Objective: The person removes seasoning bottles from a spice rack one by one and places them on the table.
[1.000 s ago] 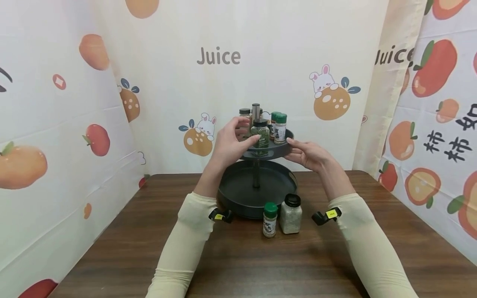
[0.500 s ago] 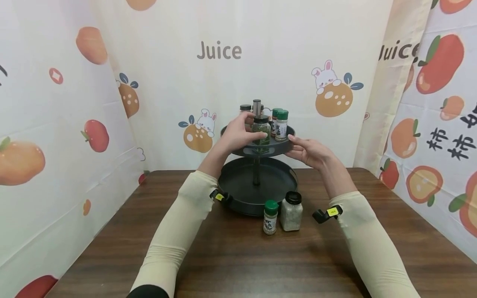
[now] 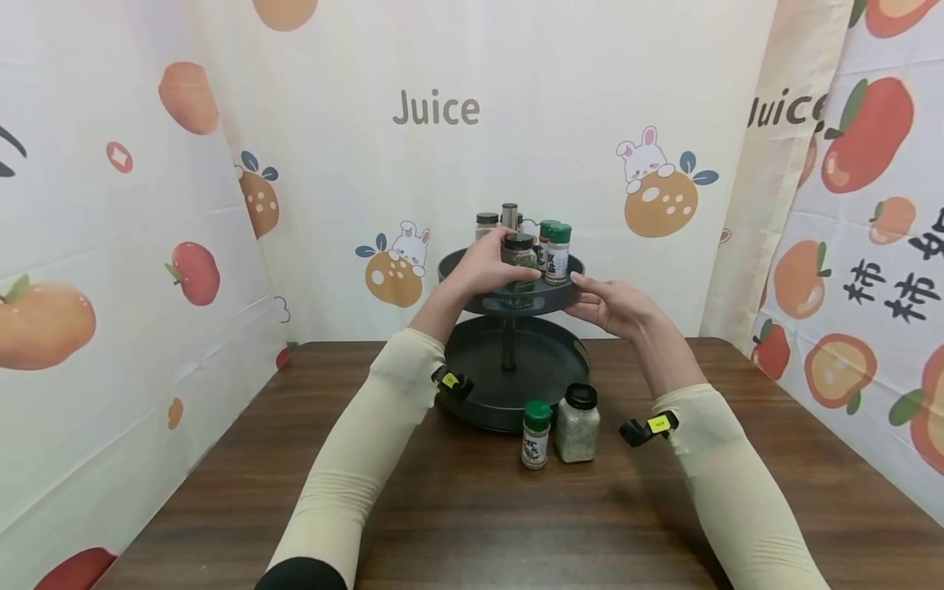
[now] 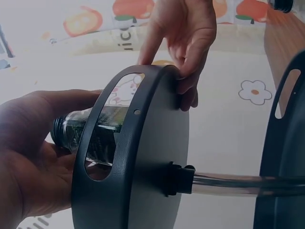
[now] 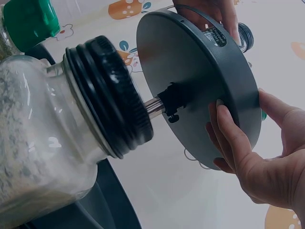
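Note:
My left hand (image 3: 483, 266) holds a glass jar (image 3: 519, 253) with a black lid and dark green contents, thumb across its front and fingers behind. The jar stands at the front of the upper tray (image 3: 549, 302) of a black two-tier stand; the left wrist view shows its glass (image 4: 97, 143) through the tray's slot. On the right side, my right hand (image 3: 608, 306) grips the tray's rim, thumb on top and fingers spread against the underside, as the right wrist view shows. Two green-capped shakers (image 3: 557, 256) stand beside the jar, with black-lidded jars (image 3: 487, 221) behind, partly hidden.
The stand's lower tray (image 3: 475, 373) holds nothing visible. In front of it on the wooden table (image 3: 472, 524) stand a green-capped shaker (image 3: 534, 442) and a larger black-lidded jar (image 3: 578, 430) of pale contents. A printed curtain (image 3: 546, 65) hangs behind.
My left hand has moved rightward and farther around the green jar, its thumb now reaching across the front. The right hand keeps its place on the tray rim.

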Action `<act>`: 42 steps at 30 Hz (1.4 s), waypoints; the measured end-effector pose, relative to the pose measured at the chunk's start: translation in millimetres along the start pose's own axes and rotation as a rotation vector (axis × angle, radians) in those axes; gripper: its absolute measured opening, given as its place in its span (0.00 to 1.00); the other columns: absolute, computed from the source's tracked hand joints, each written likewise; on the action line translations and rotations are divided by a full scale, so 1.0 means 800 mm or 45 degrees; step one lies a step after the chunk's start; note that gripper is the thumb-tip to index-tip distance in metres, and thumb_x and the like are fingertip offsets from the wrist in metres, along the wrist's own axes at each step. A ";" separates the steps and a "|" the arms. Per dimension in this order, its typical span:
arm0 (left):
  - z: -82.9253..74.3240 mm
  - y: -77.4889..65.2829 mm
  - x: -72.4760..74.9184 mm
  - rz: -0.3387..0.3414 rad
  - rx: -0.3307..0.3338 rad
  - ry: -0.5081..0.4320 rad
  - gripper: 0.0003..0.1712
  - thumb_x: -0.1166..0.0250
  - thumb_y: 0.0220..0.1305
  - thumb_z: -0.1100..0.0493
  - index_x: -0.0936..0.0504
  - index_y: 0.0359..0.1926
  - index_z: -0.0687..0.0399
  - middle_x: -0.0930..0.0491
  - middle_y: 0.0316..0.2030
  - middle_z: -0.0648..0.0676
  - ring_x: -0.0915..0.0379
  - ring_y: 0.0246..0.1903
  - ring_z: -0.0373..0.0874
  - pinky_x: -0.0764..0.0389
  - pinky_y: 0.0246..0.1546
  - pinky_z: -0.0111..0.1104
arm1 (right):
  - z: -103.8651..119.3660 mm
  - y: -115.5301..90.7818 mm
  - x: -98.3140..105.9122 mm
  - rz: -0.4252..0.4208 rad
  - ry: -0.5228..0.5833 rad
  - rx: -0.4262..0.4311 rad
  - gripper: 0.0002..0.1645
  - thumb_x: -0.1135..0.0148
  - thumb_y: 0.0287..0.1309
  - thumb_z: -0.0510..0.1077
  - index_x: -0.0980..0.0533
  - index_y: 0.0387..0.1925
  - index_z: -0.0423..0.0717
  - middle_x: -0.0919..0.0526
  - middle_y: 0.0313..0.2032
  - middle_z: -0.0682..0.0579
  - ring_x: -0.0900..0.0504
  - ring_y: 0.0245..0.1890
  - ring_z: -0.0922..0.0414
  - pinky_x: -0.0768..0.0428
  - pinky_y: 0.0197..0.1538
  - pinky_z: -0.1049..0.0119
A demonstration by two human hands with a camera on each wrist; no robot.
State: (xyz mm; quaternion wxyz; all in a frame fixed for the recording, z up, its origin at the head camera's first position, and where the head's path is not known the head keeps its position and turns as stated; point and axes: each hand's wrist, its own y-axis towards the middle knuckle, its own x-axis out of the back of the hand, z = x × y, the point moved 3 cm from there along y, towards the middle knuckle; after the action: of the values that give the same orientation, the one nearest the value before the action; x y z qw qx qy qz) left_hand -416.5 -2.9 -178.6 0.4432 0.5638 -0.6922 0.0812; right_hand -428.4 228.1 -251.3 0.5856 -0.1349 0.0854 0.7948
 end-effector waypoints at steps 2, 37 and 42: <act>0.000 0.002 -0.001 0.010 0.004 0.002 0.48 0.27 0.55 0.46 0.38 0.71 0.55 0.26 0.60 0.59 0.31 0.57 0.50 0.28 0.59 0.48 | -0.001 0.001 0.000 -0.004 0.002 -0.004 0.52 0.32 0.59 0.48 0.51 0.74 0.37 0.11 0.41 0.43 0.16 0.48 0.50 0.15 0.47 0.62; 0.009 0.004 0.009 0.075 0.114 -0.141 0.51 0.27 0.56 0.48 0.42 0.74 0.56 0.31 0.65 0.59 0.36 0.62 0.51 0.32 0.64 0.50 | -0.007 0.004 0.002 -0.015 -0.015 -0.015 0.52 0.31 0.58 0.48 0.49 0.74 0.38 0.11 0.41 0.43 0.17 0.48 0.48 0.16 0.47 0.62; 0.003 0.009 0.016 0.053 0.093 -0.160 0.50 0.26 0.55 0.50 0.41 0.74 0.58 0.28 0.62 0.60 0.32 0.59 0.51 0.30 0.62 0.49 | -0.004 0.003 0.003 -0.014 -0.022 0.007 0.50 0.31 0.58 0.49 0.48 0.72 0.38 0.11 0.40 0.43 0.16 0.48 0.48 0.15 0.45 0.62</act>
State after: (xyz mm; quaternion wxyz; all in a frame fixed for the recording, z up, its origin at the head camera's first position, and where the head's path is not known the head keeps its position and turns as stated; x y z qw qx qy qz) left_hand -423.4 -11.2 -168.0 0.3764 0.5690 -0.7267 0.0801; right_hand -431.1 228.3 -254.7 0.5910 -0.1269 0.0819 0.7924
